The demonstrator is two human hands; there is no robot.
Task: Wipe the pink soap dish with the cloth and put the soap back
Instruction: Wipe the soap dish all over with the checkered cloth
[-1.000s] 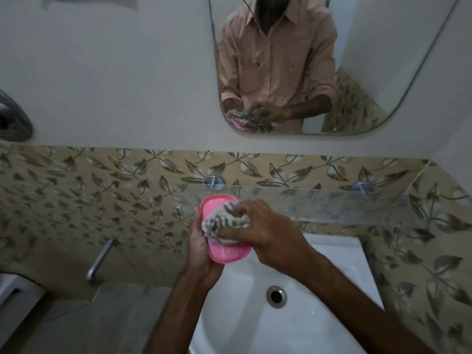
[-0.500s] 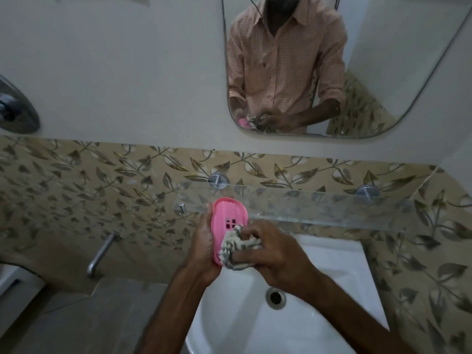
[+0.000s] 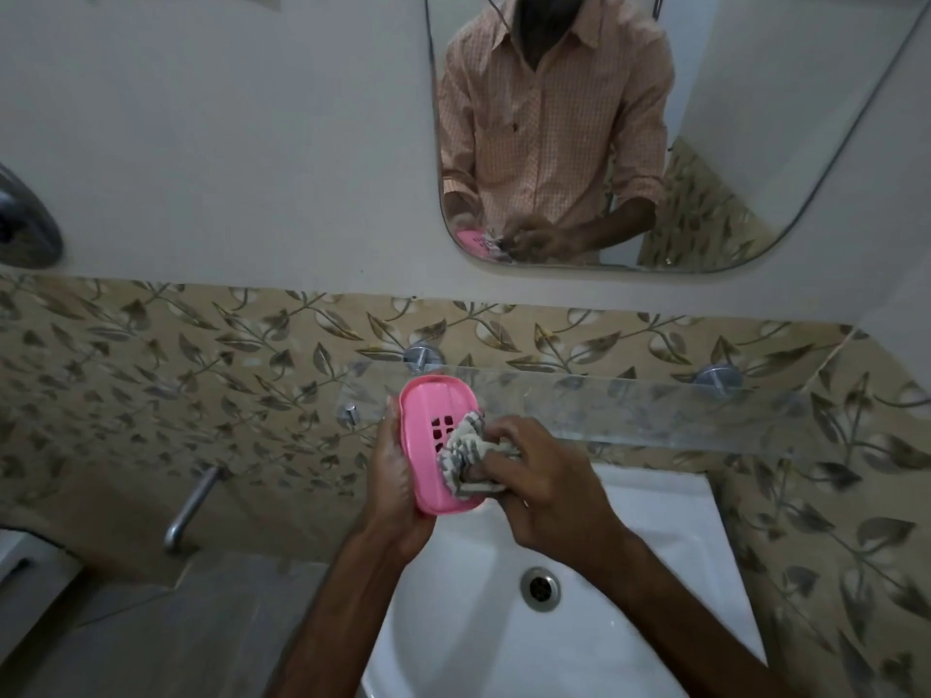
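Pink soap dish (image 3: 437, 445) looks light, stiff, likely slippery; left hand (image 3: 395, 471) grips its left edge; right hand (image 3: 541, 488) fingers pinch the soft cloth (image 3: 466, 458) against it.

Cloth (image 3: 466, 455) partly hidden inside right hand (image 3: 546, 488); soap dish (image 3: 438, 445) lower right covered; sink (image 3: 655, 571) cut off below.

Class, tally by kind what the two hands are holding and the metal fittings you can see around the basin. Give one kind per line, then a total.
Pink plastic soap dish, in the left hand: 1
Striped grey-and-white cloth, in the right hand: 1
Round metal shelf mounts: 2
Metal basin drain: 1
Metal wall tap: 1
Total: 6
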